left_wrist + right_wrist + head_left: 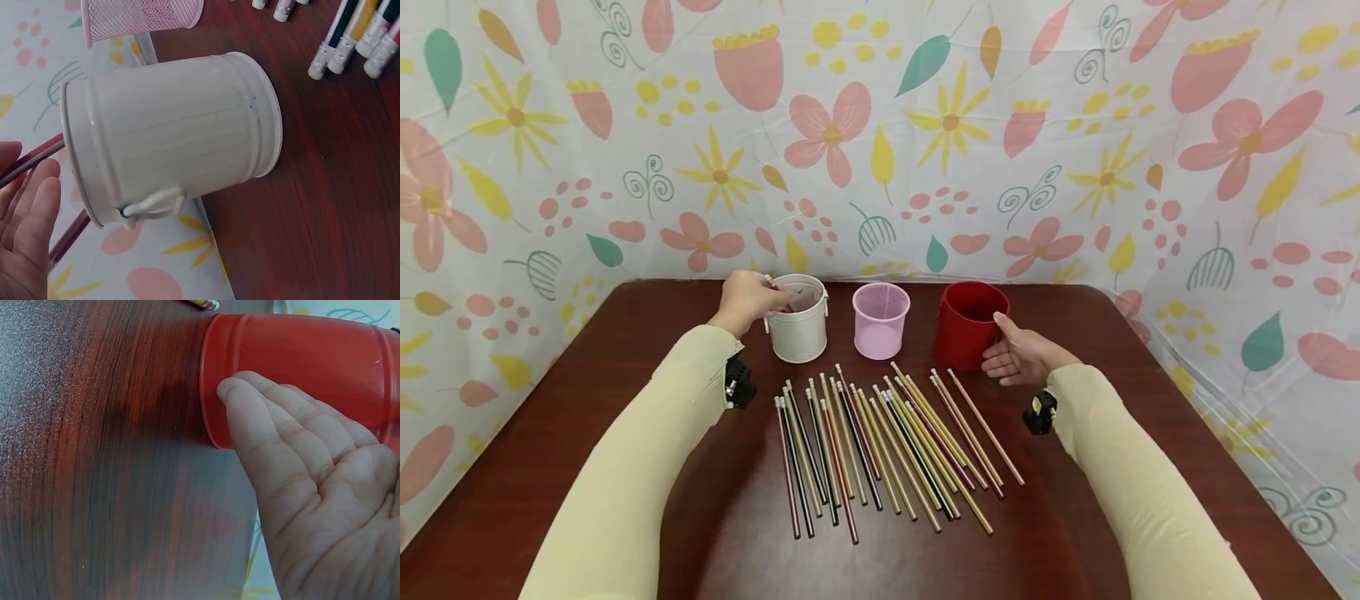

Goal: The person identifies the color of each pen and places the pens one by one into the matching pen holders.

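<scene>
**Dark-red pencil (45,150) at white bucket (800,335)**

Left of centre, the left hand (747,302) pinches it at the rim. Right of centre, the right hand (1026,354), straight-fingered, is beside the red bucket (958,343). Loose pencils (921,450) lie mid-frame.

The white bucket (175,125) seemingly hides the lower ends of pencils (47,149).

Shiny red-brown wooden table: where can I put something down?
The table is bare between the cream sleeves, in front of the gold, red and black wooden pencils. Also between each sleeve and the table's side edge. Crowded: the middle, full of pencils, and the back, with the round white metal-looking bucket, round pink mesh cup and round red metal-looking bucket.
</scene>
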Available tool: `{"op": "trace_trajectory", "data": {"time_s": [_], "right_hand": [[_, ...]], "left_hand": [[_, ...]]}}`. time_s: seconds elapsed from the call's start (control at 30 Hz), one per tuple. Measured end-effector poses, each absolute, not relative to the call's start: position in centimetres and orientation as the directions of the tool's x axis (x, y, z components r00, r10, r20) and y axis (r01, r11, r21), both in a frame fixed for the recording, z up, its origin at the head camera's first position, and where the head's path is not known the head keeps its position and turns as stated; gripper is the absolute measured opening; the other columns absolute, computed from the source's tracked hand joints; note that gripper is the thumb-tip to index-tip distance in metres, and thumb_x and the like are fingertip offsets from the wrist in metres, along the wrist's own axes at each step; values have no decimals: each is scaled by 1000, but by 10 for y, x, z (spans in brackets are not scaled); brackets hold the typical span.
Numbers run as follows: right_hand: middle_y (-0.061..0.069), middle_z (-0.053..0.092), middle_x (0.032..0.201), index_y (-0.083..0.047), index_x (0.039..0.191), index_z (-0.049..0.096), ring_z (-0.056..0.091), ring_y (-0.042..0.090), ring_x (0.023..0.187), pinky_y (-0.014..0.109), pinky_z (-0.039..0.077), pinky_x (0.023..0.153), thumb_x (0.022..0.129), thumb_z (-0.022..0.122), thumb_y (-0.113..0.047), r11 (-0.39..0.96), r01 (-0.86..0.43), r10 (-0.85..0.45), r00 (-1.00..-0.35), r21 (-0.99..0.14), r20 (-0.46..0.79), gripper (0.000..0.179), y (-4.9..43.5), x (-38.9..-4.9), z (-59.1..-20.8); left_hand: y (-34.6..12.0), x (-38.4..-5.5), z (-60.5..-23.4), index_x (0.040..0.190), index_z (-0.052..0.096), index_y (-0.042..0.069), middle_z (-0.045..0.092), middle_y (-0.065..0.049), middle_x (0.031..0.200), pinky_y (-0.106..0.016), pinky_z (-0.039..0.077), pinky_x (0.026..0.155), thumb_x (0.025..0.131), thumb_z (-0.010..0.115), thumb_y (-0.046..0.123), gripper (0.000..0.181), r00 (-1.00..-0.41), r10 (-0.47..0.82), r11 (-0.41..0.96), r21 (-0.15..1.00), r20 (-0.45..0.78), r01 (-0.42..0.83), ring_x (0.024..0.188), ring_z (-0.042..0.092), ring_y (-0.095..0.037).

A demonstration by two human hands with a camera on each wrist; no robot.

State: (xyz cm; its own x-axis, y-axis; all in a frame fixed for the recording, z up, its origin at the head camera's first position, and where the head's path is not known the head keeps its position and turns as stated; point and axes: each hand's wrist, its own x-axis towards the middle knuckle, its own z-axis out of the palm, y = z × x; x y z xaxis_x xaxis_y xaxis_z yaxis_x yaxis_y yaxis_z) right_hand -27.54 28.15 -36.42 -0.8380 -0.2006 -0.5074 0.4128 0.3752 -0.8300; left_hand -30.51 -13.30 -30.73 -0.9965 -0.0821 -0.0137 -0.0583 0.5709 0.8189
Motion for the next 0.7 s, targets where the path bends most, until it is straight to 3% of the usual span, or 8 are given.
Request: {"op": "trace_trajectory", "data": {"time_s": [0.13, 0.4, 0.6, 0.7], "right_hand": [[34, 36, 141, 18, 138, 29, 41, 43, 129, 49, 38, 103, 96, 14, -64, 375, 410, -204, -838, -831, -506, 94, 282, -276, -363], [33, 37, 140, 19, 138, 28, 43, 42, 128, 47, 39, 102, 96, 11, -63, 403, 395, -222, -833, -826, -507, 94, 283, -276, -362], [34, 36, 140, 19, 138, 28, 41, 43, 129, 47, 38, 103, 96, 12, -64, 399, 398, -227, -830, -826, -510, 95, 283, -277, -363], [34, 36, 140, 19, 138, 28, 41, 43, 128, 47, 39, 103, 96, 12, -63, 394, 399, -227, -831, -828, -509, 93, 282, -278, -363]], "left_hand": [[-140, -303, -309, 90, 66, -5, 65, -1, 62, -29, 57, 68, 83, 66, 11, 17, -995, -90, 520, 851, -31, -73, 60, 66, -8], [-156, -296, -315, 102, 60, -8, 71, -17, 86, -32, 57, 71, 86, 67, 15, 29, -995, -63, 492, 865, -83, -103, 80, 71, -24], [-170, -289, -324, 118, 53, -18, 70, -17, 80, -31, 57, 66, 91, 63, 19, 47, -989, 27, 492, 863, -145, -114, 64, 68, -14], [-174, -288, -332, 118, 50, -20, 69, -15, 77, -32, 57, 64, 92, 62, 20, 49, -976, 70, 532, 836, -204, -137, 61, 66, -14]]}}
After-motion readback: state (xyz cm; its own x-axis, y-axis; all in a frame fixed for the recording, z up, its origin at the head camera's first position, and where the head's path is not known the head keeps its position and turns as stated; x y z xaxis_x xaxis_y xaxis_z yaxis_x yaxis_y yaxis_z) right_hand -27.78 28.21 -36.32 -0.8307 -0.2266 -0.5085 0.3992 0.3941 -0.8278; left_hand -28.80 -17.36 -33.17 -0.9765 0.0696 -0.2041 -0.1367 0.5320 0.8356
